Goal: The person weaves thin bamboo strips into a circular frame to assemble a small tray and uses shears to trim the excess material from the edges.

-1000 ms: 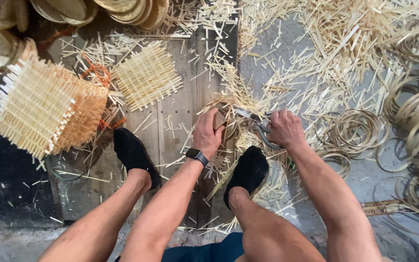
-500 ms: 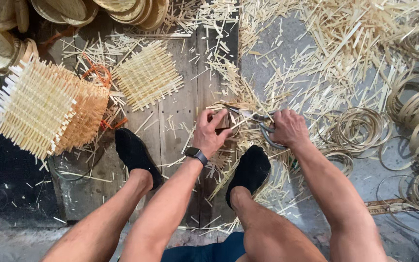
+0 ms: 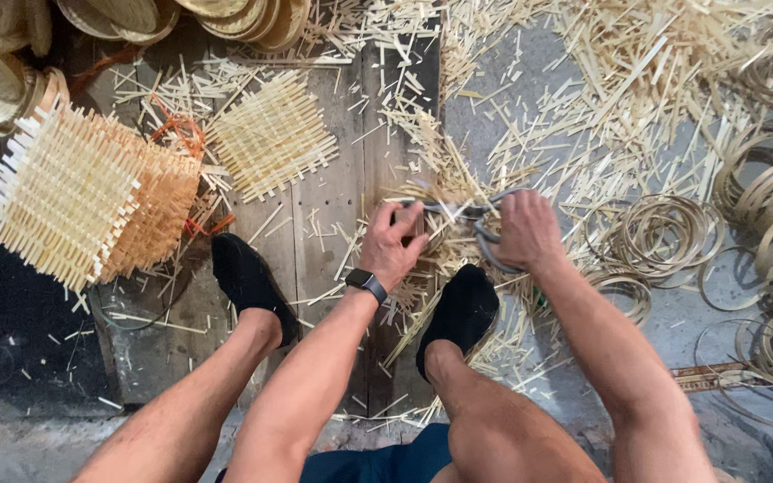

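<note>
Two hands [image 3: 395,241], one pair of scissors [image 3: 485,224], one flat woven mat [image 3: 270,134], one stack of mats [image 3: 91,201], two black-socked feet [image 3: 248,277]

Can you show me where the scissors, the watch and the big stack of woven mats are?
scissors [image 3: 487,234]: head view, on the grey handle loop.
watch [image 3: 366,284]: head view, on the dark band.
stack of woven mats [image 3: 91,197]: head view, on the top mat.

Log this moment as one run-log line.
left hand: steadies woven bamboo piece | right hand: grips scissors | feet: on scrap strips | stack of woven mats: person's left
</note>
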